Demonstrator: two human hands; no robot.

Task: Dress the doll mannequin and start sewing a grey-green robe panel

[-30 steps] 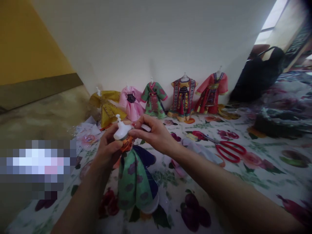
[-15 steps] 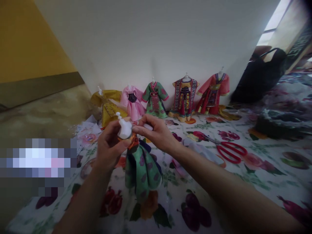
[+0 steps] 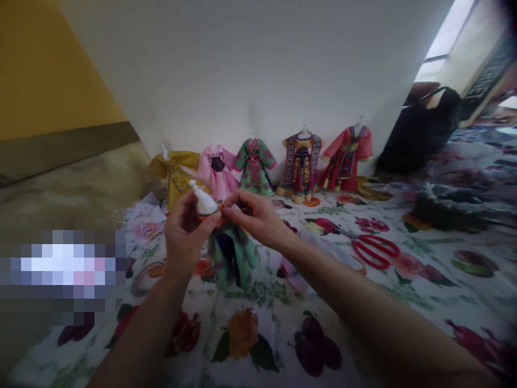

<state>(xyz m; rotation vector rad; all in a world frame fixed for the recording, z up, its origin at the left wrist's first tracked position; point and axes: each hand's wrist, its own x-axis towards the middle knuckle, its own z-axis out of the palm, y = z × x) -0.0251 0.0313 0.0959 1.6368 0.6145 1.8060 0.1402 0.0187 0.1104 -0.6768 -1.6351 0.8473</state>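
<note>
Ahead of you, the white wall [image 3: 250, 64] runs off the top. The printed tablecloth [image 3: 278, 323] is cut off below, as are your forearms [image 3: 343, 291]. A pixelated patch [image 3: 62, 272] hides whatever is at left; the black bag [image 3: 424, 126] at right is blurred. The headless doll [image 3: 206, 203] stands between your hands in a green skirt [image 3: 249, 254]; you can't tell whether its hem touches the cloth. Your left hand [image 3: 183, 231] grips its white torso; your right hand [image 3: 260, 218] pinches narrowly beside it, on what you can't tell. The red-handled scissors [image 3: 376, 260] have indistinct tips.
</note>
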